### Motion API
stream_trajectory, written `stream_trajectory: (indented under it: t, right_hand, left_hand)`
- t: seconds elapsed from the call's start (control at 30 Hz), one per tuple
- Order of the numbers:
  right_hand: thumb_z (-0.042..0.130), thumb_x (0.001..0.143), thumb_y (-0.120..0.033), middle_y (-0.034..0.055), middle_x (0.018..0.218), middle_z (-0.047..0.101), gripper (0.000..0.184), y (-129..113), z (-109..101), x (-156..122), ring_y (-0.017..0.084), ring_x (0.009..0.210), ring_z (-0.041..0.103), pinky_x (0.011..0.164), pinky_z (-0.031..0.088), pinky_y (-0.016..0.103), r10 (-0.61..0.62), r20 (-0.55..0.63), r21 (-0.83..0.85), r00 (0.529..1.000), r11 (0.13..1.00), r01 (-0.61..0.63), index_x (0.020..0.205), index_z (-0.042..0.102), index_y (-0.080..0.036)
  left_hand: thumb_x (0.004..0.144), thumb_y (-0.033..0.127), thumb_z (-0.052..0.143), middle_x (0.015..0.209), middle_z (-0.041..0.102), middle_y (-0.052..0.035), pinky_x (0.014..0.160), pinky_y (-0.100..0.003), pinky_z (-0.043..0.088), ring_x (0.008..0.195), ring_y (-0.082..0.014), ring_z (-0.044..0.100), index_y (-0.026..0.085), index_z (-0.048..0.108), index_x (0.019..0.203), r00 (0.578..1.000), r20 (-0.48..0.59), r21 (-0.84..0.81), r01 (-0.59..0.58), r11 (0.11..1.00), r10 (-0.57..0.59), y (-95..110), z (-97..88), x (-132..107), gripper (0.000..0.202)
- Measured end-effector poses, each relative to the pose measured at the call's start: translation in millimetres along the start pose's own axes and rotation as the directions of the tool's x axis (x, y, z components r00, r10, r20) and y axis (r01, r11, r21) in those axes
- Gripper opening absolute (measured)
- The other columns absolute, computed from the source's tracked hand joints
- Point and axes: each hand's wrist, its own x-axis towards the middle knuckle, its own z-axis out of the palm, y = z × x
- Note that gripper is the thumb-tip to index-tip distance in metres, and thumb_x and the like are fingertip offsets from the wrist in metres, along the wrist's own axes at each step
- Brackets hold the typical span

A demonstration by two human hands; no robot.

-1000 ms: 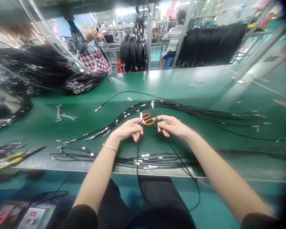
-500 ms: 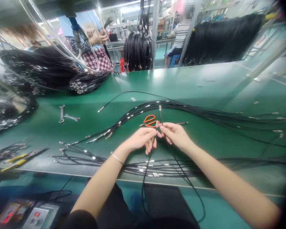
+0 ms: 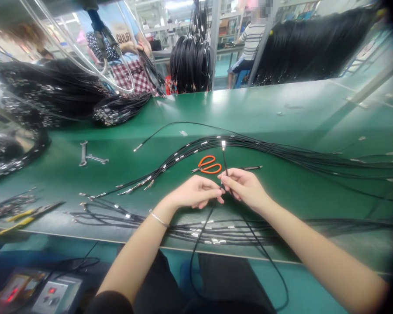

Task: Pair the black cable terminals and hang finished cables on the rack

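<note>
Both hands have closed up on each other since a second ago: they were well apart in front of the scissors, now they're almost touching at center frame, scissors fully in view. Left to right from where I'm standing: yellow-handled pliers (image 3: 31,216) at lower left, flat near the bench edge. Two wrenches (image 3: 84,153), left of center, one upright in frame, one slanting off beside it. Left forearm rises from bottom left, bracelet (image 3: 158,218) at the wrist, passing over the lower cable bundle (image 3: 180,231). Left hand (image 3: 199,192): wrist slightly bent, palm turned inward, thumb and forefinger tips pinching black cable (image 3: 225,160), other fingers loosely curled. Orange-handled scissors (image 3: 209,165) just above it, flat on the green bench (image 3: 144,168), blades pointing left. Upper cable bundle (image 3: 196,146) arcs behind them. Right hand (image 3: 244,185), just right of center: thumb and forefinger pinching the cable too, white-tipped end standing up above the fingers. Right forearm comes in diagonally from lower right, wrist near straight. Two strands hang from the hands past the bench edge at bottom center. Slim dark tool (image 3: 253,168) just above the right hand, lying flat.
</note>
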Motion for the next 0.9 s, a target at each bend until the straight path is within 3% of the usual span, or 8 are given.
stream_trajectory:
  t: [0.07, 0.23, 0.33, 0.43, 0.67, 0.73, 0.83, 0.9]
  right_hand:
    - [0.073, 0.078, -0.054, -0.0031, 0.058, 0.055, 0.040, 0.5, 0.4, 0.1, 0.003, 0.035, 0.037, 0.033, 0.025, 0.017, 0.001, -0.010, 0.003, 1.000, 1.000, -0.001, 0.087, 0.063, -0.016]
    - [0.073, 0.077, -0.055, -0.0035, 0.057, 0.054, 0.041, -1.2, 2.3, -1.1, 0.003, 0.035, 0.037, 0.033, 0.026, 0.016, 0.006, -0.042, -0.013, 0.999, 1.000, -0.007, 0.084, 0.062, -0.015]
    - [0.072, 0.077, -0.056, -0.0032, 0.057, 0.055, 0.044, -2.1, 5.2, -2.4, 0.003, 0.035, 0.038, 0.032, 0.026, 0.016, 0.023, 0.010, -0.031, 1.000, 0.999, -0.023, 0.088, 0.062, -0.014]
    - [0.072, 0.078, -0.055, -0.0032, 0.057, 0.055, 0.043, -1.8, 6.5, -2.5, 0.003, 0.035, 0.038, 0.033, 0.026, 0.015, 0.024, 0.007, -0.027, 1.000, 0.999, -0.024, 0.084, 0.061, -0.015]
    - [0.073, 0.079, -0.052, -0.0028, 0.058, 0.055, 0.040, -1.5, 3.0, -1.0, 0.002, 0.035, 0.038, 0.033, 0.025, 0.015, -0.014, -0.112, -0.019, 0.994, 1.000, 0.012, 0.080, 0.061, -0.014]
    - [0.073, 0.078, -0.053, -0.0027, 0.059, 0.055, 0.042, -2.4, 2.4, -0.4, 0.002, 0.035, 0.039, 0.033, 0.026, 0.016, -0.004, -0.082, -0.019, 0.997, 1.000, 0.003, 0.084, 0.062, -0.014]
    - [0.070, 0.078, -0.057, -0.0021, 0.063, 0.058, 0.049, -4.0, 0.7, 0.3, 0.004, 0.036, 0.041, 0.033, 0.031, 0.017, 0.028, 0.012, -0.006, 1.000, 1.000, -0.028, 0.099, 0.063, -0.013]
    - [0.069, 0.079, -0.058, -0.0007, 0.067, 0.061, 0.053, -5.2, -1.5, 0.2, 0.005, 0.038, 0.045, 0.036, 0.036, 0.019, 0.054, 0.073, -0.002, 0.996, 0.999, -0.054, 0.106, 0.063, -0.013]
  left_hand:
    - [0.087, 0.045, 0.065, 0.087, 0.074, -0.0131, 0.035, -0.016, 0.031, 0.039, -0.0031, 0.042, 0.009, 0.072, 0.091, 1.000, -0.015, -0.006, -0.005, 1.000, 0.005, -2.0, 0.9, 2.0, 0.037]
    - [0.086, 0.045, 0.066, 0.088, 0.074, -0.0136, 0.038, -0.016, 0.032, 0.041, -0.0031, 0.042, 0.008, 0.073, 0.093, 0.980, 0.189, 0.060, 0.056, 0.997, -0.066, -0.5, -1.8, -1.1, 0.038]
    - [0.087, 0.049, 0.065, 0.091, 0.074, -0.0138, 0.037, -0.017, 0.031, 0.041, -0.0031, 0.042, 0.009, 0.071, 0.096, 0.993, 0.106, 0.039, 0.053, 0.998, -0.056, 0.1, -1.0, -0.7, 0.042]
    - [0.086, 0.051, 0.066, 0.083, 0.074, -0.0127, 0.038, -0.017, 0.030, 0.039, -0.0024, 0.040, 0.008, 0.070, 0.087, 0.996, 0.058, -0.009, 0.060, 0.998, -0.060, -1.7, 0.3, 1.8, 0.043]
    - [0.087, 0.045, 0.066, 0.087, 0.075, -0.0156, 0.040, -0.017, 0.031, 0.040, -0.0024, 0.040, 0.008, 0.070, 0.085, 0.958, 0.267, 0.009, 0.105, 0.994, -0.103, 1.2, -5.2, -4.1, 0.037]
    - [0.084, 0.040, 0.071, 0.087, 0.074, -0.0138, 0.044, -0.016, 0.036, 0.047, -0.0042, 0.048, 0.009, 0.071, 0.094, 0.973, 0.223, 0.010, 0.067, 0.998, -0.067, 1.6, -6.5, -4.4, 0.033]
    - [0.074, 0.035, 0.081, 0.079, 0.072, -0.0083, 0.046, -0.016, 0.041, 0.055, -0.0079, 0.056, 0.010, 0.069, 0.105, 1.000, -0.020, -0.050, 0.011, 0.999, -0.012, -0.9, -9.3, -1.5, 0.042]
    - [0.069, 0.034, 0.084, 0.074, 0.071, -0.0067, 0.044, -0.016, 0.042, 0.055, -0.0091, 0.058, 0.009, 0.070, 0.099, 0.985, -0.169, -0.087, 0.009, 0.996, -0.024, -2.6, -12.7, 0.1, 0.041]
